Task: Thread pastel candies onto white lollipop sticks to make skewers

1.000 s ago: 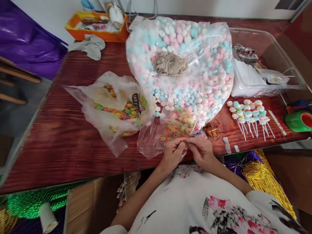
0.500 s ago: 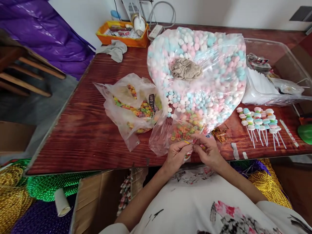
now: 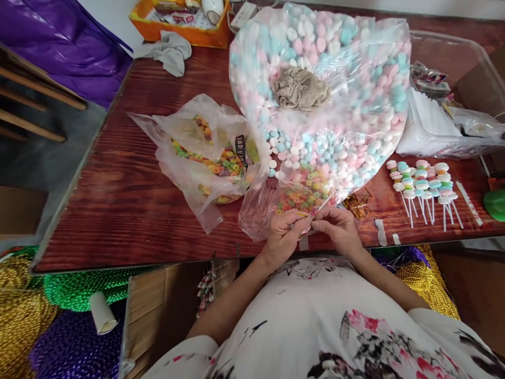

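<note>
My left hand (image 3: 284,230) is closed round a small wrapped marshmallow skewer, most of it hidden by the fingers. A thin gold twist tie (image 3: 302,214) sticks out at the left fingertips. My right hand (image 3: 338,229) pinches at the same spot, its thumb and forefinger meeting the left fingers; the tie's other end is hidden there. A white stick (image 3: 325,202) points up and away between the hands. Just beyond them is a clear bag of ring-shaped cereal (image 3: 295,202). Loose gold twist ties (image 3: 358,205) lie to the right of my right hand.
A large bag of pastel marshmallows (image 3: 347,126) with a brown cloth (image 3: 302,88) on top fills the middle. Left of it lies another cereal bag (image 3: 185,158). Marshmallow skewers (image 3: 422,181) rest at right, before a clear bin (image 3: 465,147). An orange tray (image 3: 185,34) stands behind.
The view has tilted down and moved a little nearer. Both hands stay together at the tie, and the wrapped end below them shows less than before.
</note>
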`<state>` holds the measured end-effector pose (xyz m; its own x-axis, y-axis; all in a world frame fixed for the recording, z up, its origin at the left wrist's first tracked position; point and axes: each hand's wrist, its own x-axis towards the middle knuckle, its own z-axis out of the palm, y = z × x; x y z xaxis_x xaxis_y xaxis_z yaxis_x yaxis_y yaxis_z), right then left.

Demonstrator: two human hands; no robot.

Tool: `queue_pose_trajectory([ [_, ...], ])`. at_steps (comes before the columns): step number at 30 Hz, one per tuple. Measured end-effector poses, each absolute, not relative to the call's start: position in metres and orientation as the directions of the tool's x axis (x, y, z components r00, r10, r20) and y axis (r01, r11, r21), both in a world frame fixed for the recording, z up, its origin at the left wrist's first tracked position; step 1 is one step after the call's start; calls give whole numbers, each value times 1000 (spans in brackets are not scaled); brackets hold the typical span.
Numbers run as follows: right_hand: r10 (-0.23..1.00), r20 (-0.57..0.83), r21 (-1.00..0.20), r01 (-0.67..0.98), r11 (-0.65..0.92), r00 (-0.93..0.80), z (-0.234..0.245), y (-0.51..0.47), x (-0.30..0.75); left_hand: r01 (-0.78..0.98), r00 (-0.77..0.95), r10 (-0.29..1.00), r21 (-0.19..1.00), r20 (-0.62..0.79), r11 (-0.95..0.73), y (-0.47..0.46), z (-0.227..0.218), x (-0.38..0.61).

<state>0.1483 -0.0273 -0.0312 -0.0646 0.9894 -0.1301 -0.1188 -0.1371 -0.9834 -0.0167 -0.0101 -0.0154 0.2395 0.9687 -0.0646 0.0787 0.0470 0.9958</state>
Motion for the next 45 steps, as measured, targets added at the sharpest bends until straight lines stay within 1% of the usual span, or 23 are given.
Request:
queue_pose_trajectory([
  [2, 967, -170, -969, -145, -199, -191, -31, -18, 158, 131, 319, 947, 991, -27, -16, -3, -10, -18],
  [5, 886, -185, -975, -30, -218, -425, -27, -4, 174, 154, 485, 871, 988, -83, 8, 7, 0, -20],
  [7, 827, -138, -990, 108, -94, -545, -20, 1, 183, 142, 578, 790, 979, -203, 147, 13, 6, -20],
  [9, 770, 19, -955, 217, 204, -638, -9, 0, 188, 159, 624, 684, 918, -379, 364, 15, 8, -20],
  [11, 649, 215, -791, 260, 554, -730, 2, -6, 191, 177, 643, 549, 801, -534, 572, 15, 7, -19],
  [13, 487, 346, -559, 241, 794, -802, 11, -15, 193, 196, 681, 404, 684, -610, 702, 13, 6, -17],
  [15, 359, 399, -390, 198, 899, -843, 17, -23, 195, 242, 738, 273, 618, -618, 748, 13, 6, -16],
  [16, 318, 413, -345, 177, 922, -854, 18, -26, 196, 274, 758, 221, 607, -614, 746, 14, 7, -15],
  [18, 287, 432, -316, 155, 936, -855, 19, -30, 198, 331, 783, 155, 615, -602, 715, 19, 10, -15],
  [21, 304, 487, -290, 176, 941, -819, 16, -30, 197, 387, 821, 107, 685, -560, 617, 30, 16, -14],
  [26, 260, 577, -120, 234, 965, -774, 11, -26, 191, 397, 888, 69, 833, -455, 386, 45, 19, -11],
  [28, 230, 590, -85, 224, 971, -773, 11, -25, 189, 425, 889, 20, 839, -458, 341, 46, 19, -10],
  [30, 219, 577, -71, 219, 973, -787, 12, -24, 187, 440, 887, -21, 829, -462, 346, 46, 20, -8],
  [32, 235, 549, -61, 242, 968, -802, 15, -23, 186, 419, 897, -3, 851, -441, 317, 49, 25, -9],
  [34, 261, 530, -39, 284, 958, -807, 18, -24, 183, 401, 911, 47, 905, -411, 139, 57, 31, -12],
  [36, 274, 517, -4, 318, 948, -811, 21, -24, 180, 412, 911, 59, 901, -408, -136, 72, 42, -19],
  [38, 283, 505, 24, 341, 940, -815, 22, -25, 176, 428, 894, 31, 832, -447, -352, 87, 56, -31],
  [39, 293, 499, 37, 357, 933, -816, 22, -24, 174, 432, 888, 48, 793, -458, -430, 91, 66, -38],
  [41, 329, 486, 69, 412, 909, -809, 22, -17, 171, 430, 899, 206, 686, -388, -587, 90, 91, -48],
  [42, 358, 483, 87, 450, 889, -799, 22, -11, 170, 431, 902, 327, 601, -282, -673, 82, 104, -51],
  [43, 387, 489, 101, 492, 865, -782, 24, -3, 169, 439, 890, 437, 490, -127, -753, 70, 115, -52],
  [44, 417, 507, 105, 534, 839, -754, 26, 7, 170, 453, 869, 495, 362, 26, -815, 55, 124, -51],
  [45, 446, 535, 90, 574, 814, -717, 30, 17, 171, 472, 840, 514, 235, 172, -850, 38, 128, -49],
])
